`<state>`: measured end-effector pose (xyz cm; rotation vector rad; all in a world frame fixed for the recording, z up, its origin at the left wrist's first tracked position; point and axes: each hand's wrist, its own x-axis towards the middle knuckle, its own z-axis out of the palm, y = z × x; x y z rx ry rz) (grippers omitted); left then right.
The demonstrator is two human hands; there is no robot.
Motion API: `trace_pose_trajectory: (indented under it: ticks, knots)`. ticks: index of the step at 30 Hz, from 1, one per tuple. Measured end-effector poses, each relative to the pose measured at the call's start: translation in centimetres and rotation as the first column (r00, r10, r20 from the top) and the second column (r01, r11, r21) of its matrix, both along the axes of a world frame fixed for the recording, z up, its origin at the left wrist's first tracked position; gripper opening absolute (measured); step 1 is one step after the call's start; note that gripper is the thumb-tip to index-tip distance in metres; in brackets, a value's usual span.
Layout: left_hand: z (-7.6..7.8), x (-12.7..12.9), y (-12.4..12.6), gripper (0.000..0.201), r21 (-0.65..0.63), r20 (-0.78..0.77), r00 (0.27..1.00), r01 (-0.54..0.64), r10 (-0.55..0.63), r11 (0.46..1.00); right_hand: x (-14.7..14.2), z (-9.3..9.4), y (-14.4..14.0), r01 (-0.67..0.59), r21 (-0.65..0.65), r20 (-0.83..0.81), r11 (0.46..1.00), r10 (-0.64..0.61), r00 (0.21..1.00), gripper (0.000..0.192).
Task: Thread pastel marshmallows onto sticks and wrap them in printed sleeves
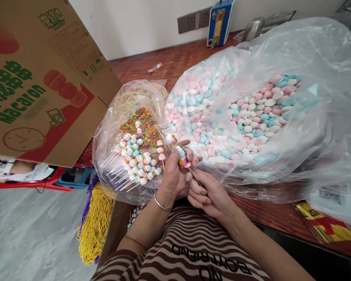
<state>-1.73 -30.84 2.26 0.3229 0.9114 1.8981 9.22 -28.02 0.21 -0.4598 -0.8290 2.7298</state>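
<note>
My left hand (175,171) grips a candy skewer (179,152) in a clear sleeve, holding it at the top candies near the table's front edge. My right hand (206,191) sits just below and pinches the skewer's thin stick. To the left, a clear bag (105,128) holds several finished pastel candy skewers (137,160) lying on multicoloured small candies (140,125). To the right, a big clear plastic bag (318,113) is full of loose pink, blue and white candies (260,109).
A cardboard box (38,82) printed "Macaron" leans at the left. Gold and purple twist ties (95,222) hang below the skewer bag. A blue device (220,21) stands against the wall. A packet of gold ties (327,228) lies at the right on the wooden table (178,58).
</note>
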Motion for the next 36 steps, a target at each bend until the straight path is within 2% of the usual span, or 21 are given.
trace_pose_trajectory:
  ticks: [2,4,6,7,8,9,10,11,12,13,14,15,16,19,21,25,28,30,34,36]
  knots:
    - [0.3,0.0,-0.1,0.046,-0.008,-0.028,0.998,0.060,-0.060,0.998,0.0,0.0,0.1,-0.029,-0.070,-0.039,0.997,0.027,0.999,0.034]
    - [0.5,0.0,-0.2,0.043,-0.002,-0.023,0.994,0.103,-0.103,0.995,0.0,-0.2,0.1,-0.001,-0.009,-0.030,1.000,0.000,1.000,0.034]
    - [0.7,0.1,-0.2,0.038,-0.002,-0.012,0.996,0.093,-0.093,0.996,0.1,-0.5,0.3,0.092,0.220,0.013,0.971,-0.098,0.995,0.032]
    - [0.7,0.2,-0.1,0.037,-0.012,-0.012,0.998,0.065,-0.065,0.998,0.2,-0.6,0.4,0.150,0.403,0.038,0.903,-0.180,0.983,0.031]
    - [0.8,0.4,0.1,0.036,-0.028,-0.017,1.000,0.026,-0.026,0.999,0.2,-0.7,0.4,0.195,0.606,0.047,0.771,-0.279,0.959,0.029]
    - [0.8,0.7,0.2,0.036,-0.046,-0.027,0.999,-0.020,0.019,0.999,0.2,-0.8,0.5,0.212,0.792,0.029,0.573,-0.383,0.923,0.028]
    - [0.9,1.0,0.4,0.036,-0.061,-0.041,0.997,-0.070,0.068,0.996,0.2,-0.9,0.6,0.196,0.922,-0.016,0.334,-0.472,0.881,0.028]
    - [0.9,1.3,0.6,0.036,-0.070,-0.056,0.992,-0.115,0.112,0.991,0.2,-1.0,0.6,0.154,0.983,-0.078,0.100,-0.533,0.843,0.029]
    - [0.9,1.6,0.7,0.036,-0.075,-0.064,0.988,-0.147,0.143,0.986,0.2,-1.1,0.6,0.107,0.990,-0.139,-0.090,-0.566,0.812,0.031]
    - [0.8,1.9,0.8,0.036,-0.082,-0.063,0.986,-0.161,0.156,0.983,0.1,-1.3,0.6,0.071,0.974,-0.187,-0.217,-0.580,0.793,0.032]
    - [0.8,2.2,0.7,0.035,-0.091,-0.057,0.987,-0.158,0.153,0.983,0.1,-1.3,0.6,0.051,0.960,-0.211,-0.276,-0.589,0.780,0.032]
    - [0.6,2.4,0.7,0.035,-0.103,-0.051,0.989,-0.141,0.136,0.985,0.1,-1.4,0.6,0.046,0.961,-0.208,-0.272,-0.602,0.771,0.030]
    - [0.4,2.6,0.5,0.035,-0.117,-0.050,0.993,-0.109,0.104,0.987,0.0,-1.4,0.7,0.057,0.974,-0.186,-0.221,-0.620,0.763,0.027]
    - [-0.4,2.8,-0.2,0.037,-0.140,-0.126,0.992,-0.018,0.001,0.990,0.1,-1.3,0.9,0.126,0.992,-0.098,-0.004,-0.649,0.754,0.020]
    - [-0.9,2.5,-0.5,0.033,-0.146,-0.204,0.978,0.018,-0.048,0.989,0.2,-1.2,0.9,0.158,0.986,-0.088,0.058,-0.620,0.779,0.016]
    - [-1.3,1.5,-0.8,0.025,-0.170,-0.315,0.947,0.005,-0.059,0.985,0.3,-1.2,0.3,0.167,0.983,-0.103,0.072,-0.532,0.840,0.022]
    - [-1.3,0.9,-0.8,0.022,-0.174,-0.385,0.923,-0.062,-0.010,0.983,0.2,-1.3,-0.1,0.142,0.988,-0.090,0.055,-0.545,0.834,0.020]
    - [-1.2,0.8,-0.8,0.021,-0.204,-0.420,0.907,-0.079,-0.014,0.976,0.1,-1.3,-0.3,0.136,0.989,-0.078,0.064,-0.558,0.826,0.015]
    - [-1.4,0.9,-0.7,0.021,-0.232,-0.433,0.901,-0.097,-0.013,0.968,0.1,-1.3,-0.4,0.165,0.979,-0.074,0.119,-0.550,0.832,0.010]
    - [-1.5,0.8,-0.5,0.021,-0.229,-0.408,0.913,-0.119,0.015,0.966,0.3,-1.2,-0.3,0.121,0.988,-0.049,0.098,-0.543,0.838,0.013]
